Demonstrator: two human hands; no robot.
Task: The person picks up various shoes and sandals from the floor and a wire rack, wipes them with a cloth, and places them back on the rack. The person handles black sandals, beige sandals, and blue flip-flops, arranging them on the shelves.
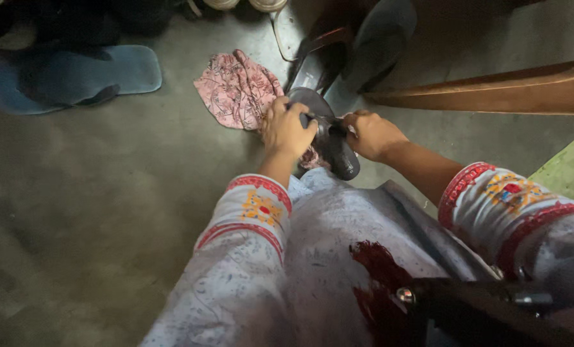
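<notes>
We see our left hand curled tight, its fingers wrapped over the top of a dark sandal that lies on the floor just ahead of our knees. Our right hand is closed too, its fingers pinching the sandal's strap from the other side, so the sandal sits between the two sets of fingers and touches both. Whether the left fingers also grip the cloth, we cannot tell.

A pink patterned cloth lies crumpled just beyond and to the left of our left fingers, its edge running under that hand. A second dark sandal stands past the fingertips, tilted against a grey one.

The floor is bare, dull grey-green concrete, mottled and dimly lit. Well to the left of our fingers rests a blue flip-flop. To the right of our right fingers a brown wooden beam slants across the floor. Our pale printed sleeves with red embroidered cuffs fill the near ground.
</notes>
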